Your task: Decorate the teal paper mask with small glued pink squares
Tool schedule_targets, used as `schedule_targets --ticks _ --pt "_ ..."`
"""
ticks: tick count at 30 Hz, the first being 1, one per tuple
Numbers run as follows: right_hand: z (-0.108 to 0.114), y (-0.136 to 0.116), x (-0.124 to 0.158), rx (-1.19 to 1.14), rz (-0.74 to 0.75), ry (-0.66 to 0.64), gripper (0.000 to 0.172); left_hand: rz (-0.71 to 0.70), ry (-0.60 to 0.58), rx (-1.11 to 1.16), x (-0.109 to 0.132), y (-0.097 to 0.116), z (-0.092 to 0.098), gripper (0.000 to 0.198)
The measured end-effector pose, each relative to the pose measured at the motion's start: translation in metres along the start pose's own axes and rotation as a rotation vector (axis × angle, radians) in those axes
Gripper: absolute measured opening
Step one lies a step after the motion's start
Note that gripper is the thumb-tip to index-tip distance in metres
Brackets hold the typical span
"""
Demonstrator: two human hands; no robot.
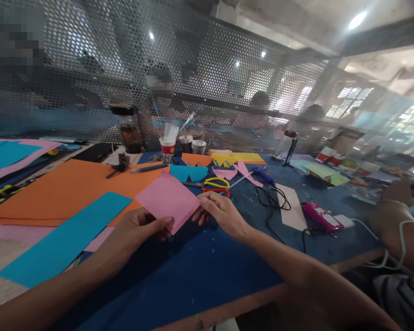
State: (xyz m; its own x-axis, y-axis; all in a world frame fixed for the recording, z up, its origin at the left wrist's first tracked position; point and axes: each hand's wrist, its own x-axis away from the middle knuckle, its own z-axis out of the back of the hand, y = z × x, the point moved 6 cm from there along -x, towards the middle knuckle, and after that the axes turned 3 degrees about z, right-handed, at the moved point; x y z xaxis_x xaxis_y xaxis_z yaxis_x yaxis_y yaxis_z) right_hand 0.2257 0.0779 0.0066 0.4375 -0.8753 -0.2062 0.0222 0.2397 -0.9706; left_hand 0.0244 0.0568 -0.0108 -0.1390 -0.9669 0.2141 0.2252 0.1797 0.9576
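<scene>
A square sheet of pink paper [169, 197] is held up over the blue table, tilted with one corner toward me. My left hand [148, 225] pinches its lower edge, thumb on top. My right hand [219, 209] grips the right corner between thumb and fingers. Just behind the sheet lie scissors [216, 183] with yellow and red handles. Cut and folded paper pieces stand beyond them: a blue one [188, 172], an orange one [196, 159], a yellow one [223, 160] and a small pink one [225, 173].
Orange sheets [65, 188] and a blue strip [65, 239] cover the left side. A glue gun [263, 174] with a black cable and a magenta device [321, 217] lie to the right. Cups [168, 146] and a jar [129, 131] stand before a perforated screen. Another person's arm [393, 216] is at far right.
</scene>
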Motion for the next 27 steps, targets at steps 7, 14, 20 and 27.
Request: schedule_targets --ticks 7,14,20,27 --pt "-0.005 -0.003 0.001 0.004 0.007 -0.006 0.034 0.015 -0.002 -0.066 0.004 0.006 -0.003 0.028" --pt "-0.008 -0.001 0.002 0.030 -0.001 -0.019 0.034 -0.038 -0.010 -0.144 0.005 0.008 -0.004 0.028" --pt "0.012 -0.012 -0.003 0.690 0.159 0.061 0.029 -0.029 0.085 -0.240 0.003 0.006 0.006 0.034" --pt "0.058 -0.005 -0.020 1.117 0.136 0.180 0.022 -0.103 0.161 -0.190 -0.001 0.003 0.016 0.037"
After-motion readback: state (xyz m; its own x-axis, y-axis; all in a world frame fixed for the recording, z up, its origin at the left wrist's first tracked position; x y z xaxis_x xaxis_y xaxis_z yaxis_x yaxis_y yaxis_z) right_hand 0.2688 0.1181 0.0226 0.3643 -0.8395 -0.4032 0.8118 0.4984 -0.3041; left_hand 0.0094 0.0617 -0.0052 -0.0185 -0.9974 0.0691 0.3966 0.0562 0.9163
